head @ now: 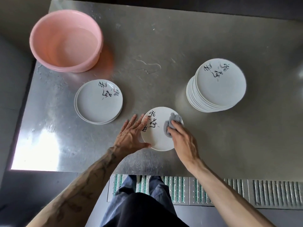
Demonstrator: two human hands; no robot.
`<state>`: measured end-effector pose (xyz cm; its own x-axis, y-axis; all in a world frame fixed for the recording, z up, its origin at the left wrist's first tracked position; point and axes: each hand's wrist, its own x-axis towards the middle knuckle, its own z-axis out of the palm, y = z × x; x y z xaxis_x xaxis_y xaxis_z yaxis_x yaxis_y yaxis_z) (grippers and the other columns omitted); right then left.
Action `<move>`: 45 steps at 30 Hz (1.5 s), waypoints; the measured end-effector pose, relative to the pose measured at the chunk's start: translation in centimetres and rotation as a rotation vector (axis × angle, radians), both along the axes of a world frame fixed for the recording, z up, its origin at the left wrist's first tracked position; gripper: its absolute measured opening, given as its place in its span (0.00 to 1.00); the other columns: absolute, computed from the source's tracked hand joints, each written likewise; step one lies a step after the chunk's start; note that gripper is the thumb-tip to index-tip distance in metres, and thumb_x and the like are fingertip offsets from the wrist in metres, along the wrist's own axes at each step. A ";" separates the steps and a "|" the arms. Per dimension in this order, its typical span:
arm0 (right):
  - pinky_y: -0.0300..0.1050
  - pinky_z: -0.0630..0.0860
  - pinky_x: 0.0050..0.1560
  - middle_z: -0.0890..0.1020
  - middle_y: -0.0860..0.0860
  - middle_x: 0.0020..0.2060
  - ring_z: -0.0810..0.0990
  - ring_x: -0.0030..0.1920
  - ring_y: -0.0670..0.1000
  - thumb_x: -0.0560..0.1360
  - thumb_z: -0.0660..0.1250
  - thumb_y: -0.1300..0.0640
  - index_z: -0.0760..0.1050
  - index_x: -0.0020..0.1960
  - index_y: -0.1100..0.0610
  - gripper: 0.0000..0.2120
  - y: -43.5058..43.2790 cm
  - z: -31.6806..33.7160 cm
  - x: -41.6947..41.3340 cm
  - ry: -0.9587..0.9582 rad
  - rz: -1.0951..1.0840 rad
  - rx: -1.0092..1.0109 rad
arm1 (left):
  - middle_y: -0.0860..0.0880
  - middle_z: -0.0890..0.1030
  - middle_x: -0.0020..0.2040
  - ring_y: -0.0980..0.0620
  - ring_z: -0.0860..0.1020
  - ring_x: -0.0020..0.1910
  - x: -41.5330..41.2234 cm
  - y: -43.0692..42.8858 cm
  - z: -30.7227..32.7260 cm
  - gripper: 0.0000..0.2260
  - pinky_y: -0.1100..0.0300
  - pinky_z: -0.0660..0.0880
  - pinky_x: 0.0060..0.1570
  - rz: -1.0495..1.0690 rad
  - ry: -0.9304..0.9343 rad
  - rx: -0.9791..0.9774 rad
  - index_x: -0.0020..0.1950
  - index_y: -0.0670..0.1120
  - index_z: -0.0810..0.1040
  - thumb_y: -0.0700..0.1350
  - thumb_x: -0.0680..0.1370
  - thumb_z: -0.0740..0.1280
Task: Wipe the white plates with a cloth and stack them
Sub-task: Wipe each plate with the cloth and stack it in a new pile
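our plate [158, 138] lies flat at the near middle of the steel tabletop [213, 145]. our right hand [183, 141] presses a grey cloth [173, 123] onto it, fingers curled around the cloth. our left hand [131, 135] steadies the rim, fingers spread. a short stack [98, 104] sits left, a tall stack [218, 86] right, a pink basin [65, 40] far left.

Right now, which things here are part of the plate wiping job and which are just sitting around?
In use: plate being wiped, grey cloth, left hand, right hand, short stack, tall stack.
Idle: pink basin, water puddle.
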<state>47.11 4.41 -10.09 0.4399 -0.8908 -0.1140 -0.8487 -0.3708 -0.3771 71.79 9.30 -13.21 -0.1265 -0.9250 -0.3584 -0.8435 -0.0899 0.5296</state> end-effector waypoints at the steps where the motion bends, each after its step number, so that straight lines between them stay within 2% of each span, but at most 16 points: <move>1: 0.48 0.80 0.60 0.79 0.47 0.69 0.81 0.63 0.53 0.73 0.72 0.67 0.84 0.61 0.53 0.19 0.7 -0.1 -0.5 0.005 0.011 0.022 | 0.57 0.45 0.84 0.49 0.39 0.83 0.0 0.0 0.0 0.55 0.44 0.42 0.82 0.000 0.006 -0.001 0.84 0.58 0.44 0.66 0.70 0.76; 5: 0.46 0.79 0.59 0.78 0.48 0.69 0.79 0.65 0.52 0.74 0.71 0.68 0.84 0.60 0.54 0.17 -2.1 0.0 1.9 -0.035 -0.067 0.017 | 0.57 0.44 0.83 0.49 0.38 0.83 -0.1 0.0 0.1 0.54 0.44 0.41 0.81 0.003 0.013 0.002 0.84 0.57 0.43 0.66 0.70 0.76; 8: 0.46 0.79 0.61 0.78 0.47 0.69 0.79 0.66 0.50 0.75 0.68 0.69 0.84 0.56 0.55 0.15 -2.9 0.2 5.2 -0.122 0.059 0.031 | 0.58 0.44 0.83 0.50 0.38 0.83 -0.2 0.0 0.2 0.54 0.45 0.41 0.81 0.006 0.001 0.013 0.85 0.55 0.44 0.66 0.70 0.76; 10: 0.47 0.75 0.66 0.77 0.51 0.71 0.77 0.69 0.53 0.74 0.67 0.71 0.83 0.61 0.57 0.19 -2.1 -0.2 6.1 -0.138 0.182 0.066 | 0.58 0.43 0.82 0.50 0.38 0.83 -0.1 0.0 0.2 0.54 0.46 0.42 0.82 -0.002 -0.014 0.019 0.85 0.53 0.44 0.67 0.71 0.75; 12: 0.47 0.73 0.68 0.76 0.53 0.72 0.75 0.71 0.53 0.73 0.67 0.73 0.83 0.63 0.58 0.22 -2.3 -0.4 5.6 -0.147 0.207 0.057 | 0.58 0.44 0.82 0.50 0.39 0.83 -0.1 0.0 0.2 0.54 0.47 0.42 0.82 -0.005 -0.020 0.010 0.85 0.53 0.44 0.67 0.71 0.74; 15: 0.48 0.76 0.68 0.79 0.52 0.69 0.77 0.69 0.53 0.73 0.68 0.72 0.83 0.61 0.58 0.20 -3.7 -0.3 3.9 -0.095 0.084 -0.007 | 0.58 0.46 0.83 0.50 0.40 0.83 -0.1 0.0 0.3 0.54 0.47 0.42 0.82 0.006 -0.014 -0.001 0.85 0.55 0.44 0.67 0.71 0.75; 19: 0.46 0.78 0.60 0.78 0.45 0.70 0.81 0.62 0.53 0.75 0.70 0.65 0.83 0.61 0.52 0.17 -0.6 0.4 0.5 0.021 -0.066 -0.003 | 0.58 0.48 0.84 0.49 0.41 0.83 -0.2 0.2 0.3 0.54 0.48 0.42 0.82 0.033 0.006 -0.010 0.84 0.57 0.44 0.67 0.70 0.75; 22: 0.45 0.81 0.57 0.82 0.47 0.65 0.84 0.56 0.51 0.70 0.78 0.64 0.85 0.57 0.51 0.18 4.3 0.6 -0.2 -0.069 -0.115 0.007 | 0.58 0.48 0.83 0.49 0.41 0.83 -0.2 0.0 0.2 0.54 0.48 0.42 0.81 0.039 0.018 -0.021 0.84 0.57 0.44 0.67 0.70 0.75; 24: 0.44 0.81 0.56 0.83 0.46 0.63 0.85 0.55 0.49 0.70 0.78 0.63 0.86 0.58 0.51 0.17 6.1 0.8 1.4 -0.120 -0.126 0.062 | 0.58 0.47 0.83 0.50 0.41 0.83 -0.2 0.0 0.1 0.54 0.49 0.41 0.81 0.032 0.016 -0.021 0.84 0.57 0.43 0.67 0.70 0.75; 29: 0.42 0.74 0.69 0.78 0.43 0.69 0.79 0.67 0.46 0.76 0.73 0.65 0.83 0.64 0.52 0.18 4.7 0.3 4.4 -0.211 -0.056 0.207 | 0.58 0.50 0.82 0.50 0.43 0.83 0.2 -0.1 0.0 0.54 0.47 0.45 0.82 0.038 0.034 -0.010 0.83 0.56 0.42 0.65 0.71 0.75; 32: 0.45 0.76 0.68 0.78 0.44 0.69 0.80 0.65 0.46 0.75 0.73 0.65 0.83 0.63 0.52 0.18 4.0 0.2 2.3 -0.162 0.037 0.168 | 0.58 0.50 0.82 0.50 0.43 0.83 0.4 0.1 -0.2 0.54 0.47 0.45 0.82 0.027 0.032 -0.027 0.84 0.56 0.44 0.67 0.70 0.75; 36: 0.46 0.81 0.60 0.82 0.47 0.64 0.83 0.59 0.51 0.70 0.75 0.71 0.85 0.57 0.55 0.19 1.0 0.4 -0.7 -0.116 0.002 0.019 | 0.57 0.52 0.83 0.49 0.44 0.84 0.2 0.0 -0.2 0.54 0.45 0.47 0.82 0.037 0.055 -0.031 0.84 0.57 0.45 0.65 0.70 0.76; 38: 0.45 0.79 0.62 0.82 0.50 0.64 0.82 0.62 0.52 0.71 0.73 0.73 0.85 0.57 0.59 0.18 -1.4 -0.2 -0.1 -0.118 -0.024 -0.040 | 0.56 0.53 0.83 0.48 0.44 0.83 0.1 -0.1 0.0 0.54 0.44 0.46 0.82 0.041 0.058 -0.023 0.85 0.56 0.46 0.65 0.70 0.77; 41: 0.49 0.73 0.70 0.76 0.52 0.72 0.71 0.74 0.54 0.77 0.66 0.71 0.83 0.63 0.60 0.18 -3.3 -0.9 1.4 -0.116 -0.081 0.026 | 0.55 0.54 0.83 0.49 0.45 0.83 0.0 0.0 0.3 0.53 0.45 0.47 0.82 0.056 0.058 -0.022 0.85 0.55 0.47 0.64 0.70 0.77; 43: 0.49 0.74 0.69 0.76 0.52 0.72 0.71 0.74 0.54 0.77 0.66 0.71 0.83 0.63 0.59 0.18 -2.9 -1.2 1.5 -0.146 -0.154 0.031 | 0.54 0.55 0.83 0.50 0.45 0.83 -0.1 0.0 0.5 0.52 0.46 0.47 0.82 0.070 0.047 -0.036 0.85 0.56 0.48 0.65 0.70 0.76; 45: 0.47 0.76 0.67 0.78 0.51 0.70 0.76 0.70 0.54 0.76 0.69 0.69 0.84 0.60 0.58 0.15 -1.1 -0.9 0.9 -0.191 -0.266 0.007 | 0.54 0.56 0.83 0.50 0.46 0.83 -0.2 0.1 0.7 0.52 0.47 0.47 0.82 0.069 0.024 -0.044 0.85 0.56 0.49 0.66 0.70 0.76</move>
<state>48.00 3.35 -11.04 0.2055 -0.9769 -0.0581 -0.8290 -0.1422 -0.5409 71.56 9.36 -12.48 -0.0704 -0.9464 -0.3152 -0.8232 -0.1234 0.5543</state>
